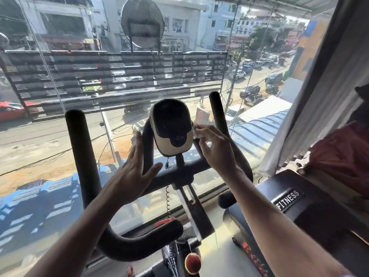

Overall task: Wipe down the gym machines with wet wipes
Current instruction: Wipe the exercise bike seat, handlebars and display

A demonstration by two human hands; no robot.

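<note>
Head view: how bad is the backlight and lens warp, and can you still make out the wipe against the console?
Head view: daylight through the window leaves the handlebars near-silhouetted; edges bow from the wide angle; the street is soft behind hazy glass. The white wipe is bright and slightly blurred, pinched by the right hand at the console edge; the left hand is sharp.

Wipe (196, 131) mostly hidden behind right hand (216, 148) (fingers curled).
</note>
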